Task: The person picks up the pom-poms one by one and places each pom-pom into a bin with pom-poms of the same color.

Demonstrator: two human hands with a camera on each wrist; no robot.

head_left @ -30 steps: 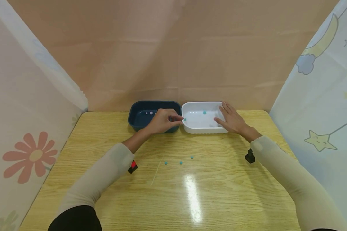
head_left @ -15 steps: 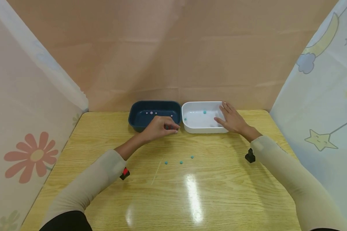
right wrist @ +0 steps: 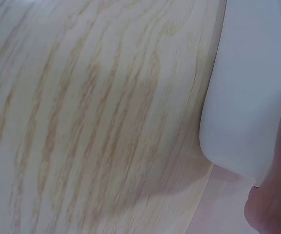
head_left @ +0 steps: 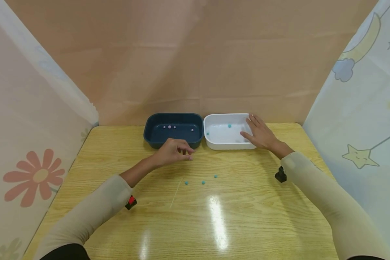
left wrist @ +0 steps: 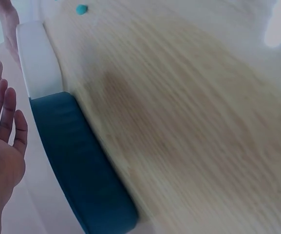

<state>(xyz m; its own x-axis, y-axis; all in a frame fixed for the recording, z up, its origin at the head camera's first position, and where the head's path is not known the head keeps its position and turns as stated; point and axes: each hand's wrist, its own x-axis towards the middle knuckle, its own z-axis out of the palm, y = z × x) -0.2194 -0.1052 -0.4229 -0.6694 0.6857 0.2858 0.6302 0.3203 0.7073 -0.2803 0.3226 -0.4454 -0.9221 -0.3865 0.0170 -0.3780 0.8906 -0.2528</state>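
On the yellow wood-grain tabletop (head_left: 263,216) lay three small round teal balls (head_left: 203,182). I found the left hand (head_left: 173,153) empty, grip narrow; the right hand (head_left: 261,136) spread at the white plastic oblong tray (head_left: 229,146). I judged reaching in hand, a precise pinch required next.

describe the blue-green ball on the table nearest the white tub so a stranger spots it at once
On the wooden table, find the white tub. In the head view, three small blue-green balls lie on the table below it. The wanted ball is the rightmost, and nearest the tub.
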